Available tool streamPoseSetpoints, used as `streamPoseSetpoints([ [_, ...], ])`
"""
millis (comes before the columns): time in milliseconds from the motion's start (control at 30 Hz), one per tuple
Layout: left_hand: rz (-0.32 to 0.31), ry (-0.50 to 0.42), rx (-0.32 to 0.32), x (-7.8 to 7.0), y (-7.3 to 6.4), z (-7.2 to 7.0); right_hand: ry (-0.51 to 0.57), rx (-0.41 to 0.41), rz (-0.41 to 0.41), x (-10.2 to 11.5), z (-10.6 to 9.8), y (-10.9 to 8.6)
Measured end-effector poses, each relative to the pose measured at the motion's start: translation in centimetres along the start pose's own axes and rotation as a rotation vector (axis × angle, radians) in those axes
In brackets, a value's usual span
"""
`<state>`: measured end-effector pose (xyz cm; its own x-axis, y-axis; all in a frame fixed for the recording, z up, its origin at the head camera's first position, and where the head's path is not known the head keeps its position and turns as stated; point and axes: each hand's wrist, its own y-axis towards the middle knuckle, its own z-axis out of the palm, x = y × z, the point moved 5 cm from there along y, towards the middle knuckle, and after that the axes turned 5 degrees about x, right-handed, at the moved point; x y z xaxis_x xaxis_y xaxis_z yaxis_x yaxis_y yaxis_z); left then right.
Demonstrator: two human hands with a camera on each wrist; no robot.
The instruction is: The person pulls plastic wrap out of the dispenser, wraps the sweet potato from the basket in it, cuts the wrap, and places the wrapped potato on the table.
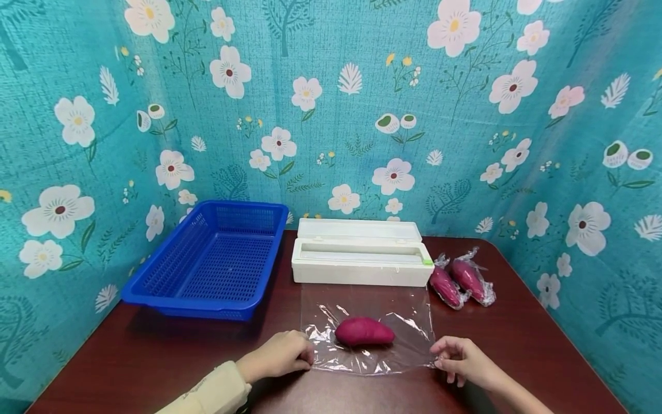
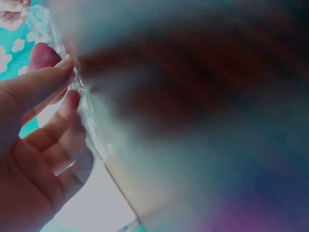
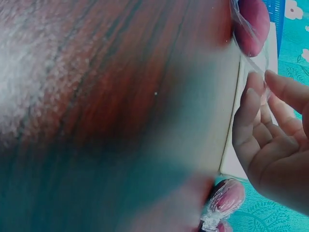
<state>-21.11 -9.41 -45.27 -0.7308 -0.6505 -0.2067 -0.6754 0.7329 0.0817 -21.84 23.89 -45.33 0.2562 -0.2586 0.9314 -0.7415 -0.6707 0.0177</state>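
A purple sweet potato [image 1: 364, 332] lies on a sheet of clear plastic wrap [image 1: 320, 310] on the dark table. The sheet runs toward me from a white wrap dispenser box [image 1: 362, 275], whose lid is up. At the sheet's near left corner my left hand [image 1: 284, 353] pinches the film between thumb and finger, as the left wrist view also shows. My right hand [image 1: 468, 362] pinches the near right corner; in the right wrist view its thumb and index finger [image 3: 255, 84] meet at the film's edge. Both hands are apart from the sweet potato.
A blue plastic basket [image 1: 201, 307] stands at the left back. Right of the dispenser lie two wrapped sweet potatoes [image 1: 446, 287], side by side in crinkled film. A teal floral cloth [image 1: 331, 126] hangs behind the table and along both sides.
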Motion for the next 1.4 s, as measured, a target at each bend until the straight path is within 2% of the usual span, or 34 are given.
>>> streamPoseSetpoints([
  [133,0.058,0.052,-0.139,-0.2,-0.2,-0.6,-0.035,-0.045,-0.015,0.2,-0.4,-0.1],
  [200,0.081,0.041,-0.193,-0.2,-0.1,-0.8,-0.075,-0.064,-0.011,0.4,-0.6,-0.2],
  [267,0.114,-0.014,-0.223,-0.1,-0.1,-0.9,-0.106,-0.071,-0.023,0.7,-0.8,-0.3],
  [400,0.181,-0.181,-0.272,0.1,0.1,-1.2,-0.135,-0.074,-0.041,1.0,-1.0,-0.1],
  [500,0.187,-0.276,-0.307,0.5,0.2,-1.3,-0.172,-0.094,-0.055,1.2,-1.2,0.1],
  [567,0.174,-0.315,-0.327,0.8,0.3,-1.3,-0.209,-0.137,-0.058,1.4,-1.4,0.2],
  [700,0.148,-0.380,-0.335,1.2,0.5,-1.1,-0.353,-0.292,-0.168,2.6,-1.6,0.5],
  [800,0.144,-0.414,-0.346,1.3,0.7,-1.1,-0.487,-0.410,-0.333,4.6,-1.4,0.6],
  [867,0.148,-0.423,-0.372,1.3,0.7,-1.1,-0.554,-0.449,-0.437,5.9,-1.2,0.7],
  [933,0.148,-0.433,-0.398,1.3,0.8,-1.2,-0.569,-0.431,-0.515,6.5,-1.1,0.9],
  [1033,0.120,-0.468,-0.410,1.4,0.8,-1.4,-0.499,-0.314,-0.566,5.8,-1.3,1.3],
  [1133,0.073,-0.536,-0.391,1.5,0.8,-1.5,-0.373,-0.175,-0.530,4.2,-1.6,1.8],
  [1200,0.048,-0.589,-0.377,1.4,0.7,-1.8,-0.308,-0.113,-0.485,3.2,-1.7,2.0],
  [1300,0.012,-0.648,-0.369,0.8,0.4,-2.7,-0.231,-0.084,-0.447,2.2,-2.0,2.0],
  [1400,-0.032,-0.689,-0.360,0.4,-0.1,-3.7,-0.178,-0.075,-0.449,1.7,-2.3,1.8],
])
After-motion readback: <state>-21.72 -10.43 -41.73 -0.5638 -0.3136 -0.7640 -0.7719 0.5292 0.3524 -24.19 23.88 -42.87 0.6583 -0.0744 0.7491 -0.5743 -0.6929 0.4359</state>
